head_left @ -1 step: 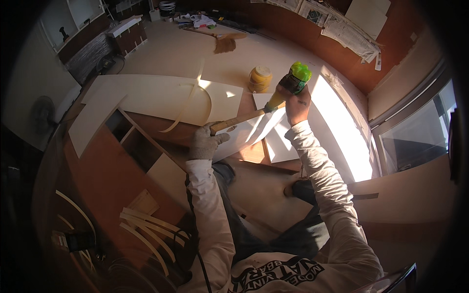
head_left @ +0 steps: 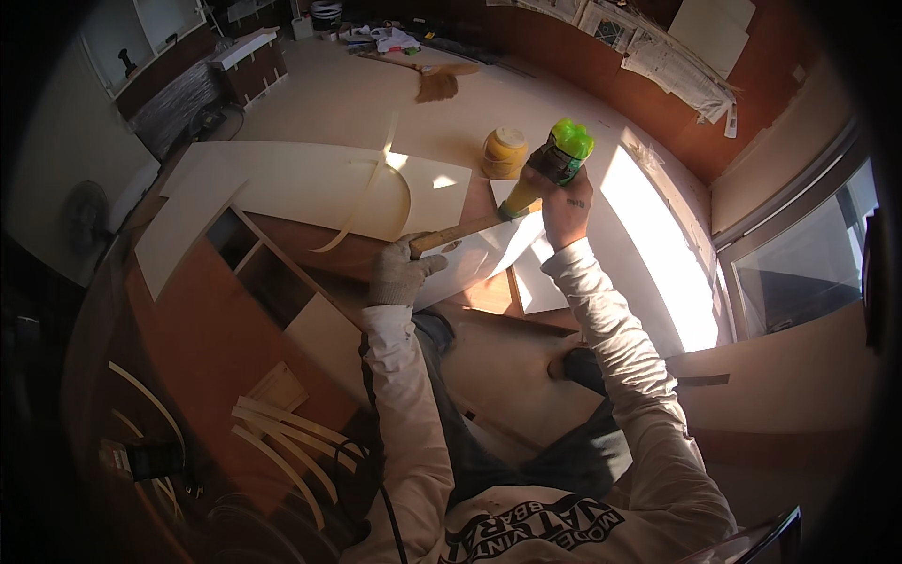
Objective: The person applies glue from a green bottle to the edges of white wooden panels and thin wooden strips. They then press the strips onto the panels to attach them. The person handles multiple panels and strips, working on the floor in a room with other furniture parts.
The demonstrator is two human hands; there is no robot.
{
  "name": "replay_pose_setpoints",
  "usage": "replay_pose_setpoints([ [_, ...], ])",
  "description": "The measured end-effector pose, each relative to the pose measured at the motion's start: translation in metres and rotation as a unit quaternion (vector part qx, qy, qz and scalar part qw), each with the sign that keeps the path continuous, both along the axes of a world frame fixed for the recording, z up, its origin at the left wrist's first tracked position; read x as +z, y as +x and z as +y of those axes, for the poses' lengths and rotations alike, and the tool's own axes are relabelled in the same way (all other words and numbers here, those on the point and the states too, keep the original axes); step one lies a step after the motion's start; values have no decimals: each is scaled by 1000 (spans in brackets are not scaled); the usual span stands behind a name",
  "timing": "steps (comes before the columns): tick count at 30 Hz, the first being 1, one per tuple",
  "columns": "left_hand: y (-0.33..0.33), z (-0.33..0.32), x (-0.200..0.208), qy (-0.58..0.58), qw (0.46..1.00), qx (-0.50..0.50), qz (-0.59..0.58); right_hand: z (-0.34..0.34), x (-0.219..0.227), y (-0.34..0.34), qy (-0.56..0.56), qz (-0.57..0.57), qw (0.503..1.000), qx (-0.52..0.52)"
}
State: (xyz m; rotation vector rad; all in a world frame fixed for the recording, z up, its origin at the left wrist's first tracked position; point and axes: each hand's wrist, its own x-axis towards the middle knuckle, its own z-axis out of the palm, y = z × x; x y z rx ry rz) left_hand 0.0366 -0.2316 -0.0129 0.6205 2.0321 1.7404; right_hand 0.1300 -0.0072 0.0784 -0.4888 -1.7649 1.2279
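My left hand (head_left: 396, 274), in a pale knit work glove, is closed on the near end of a narrow wooden strip (head_left: 465, 231). The strip slants up to the right. My bare right hand (head_left: 567, 209) grips an upturned green plastic bottle (head_left: 570, 141) with a dark label and yellowish contents showing lower down. The bottle's lower end meets the far part of the strip; whether anything flows out is too small to tell. Beneath the strip lies a white panel (head_left: 470, 273) in patches of sunlight.
A yellow tub (head_left: 505, 153) with a pale lid stands beyond my hands. White sheets (head_left: 310, 179), an open brown cabinet frame (head_left: 272, 282) and curved pale strips (head_left: 291, 442) lie to the left. A broom (head_left: 437, 83) rests farther off. A glazed door (head_left: 799, 254) is at the right.
The bottle and my right hand have shifted slightly left and down along the strip. My left hand keeps its hold.
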Motion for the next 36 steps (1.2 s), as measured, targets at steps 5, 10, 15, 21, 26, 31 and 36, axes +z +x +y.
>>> replay_pose_setpoints([
  [5,7,4,3,123,992,-21,-8,-100,17,-11,-28,32,992,115],
  [10,8,2,10,37,998,-7,48,-102,20,-5,-30,27,988,152],
  [15,-5,7,-15,54,997,-24,-45,-19,3,4,59,1,997,50],
  [21,5,9,11,69,994,-35,-71,126,-23,15,83,-121,966,-211],
  [26,-3,7,-1,40,999,-15,-28,176,-50,62,-173,121,963,-167],
  [31,3,1,6,91,994,-11,-58,131,-88,140,-333,97,936,-57],
  [36,2,8,11,107,994,0,-6,113,-172,210,-516,216,827,-48],
])
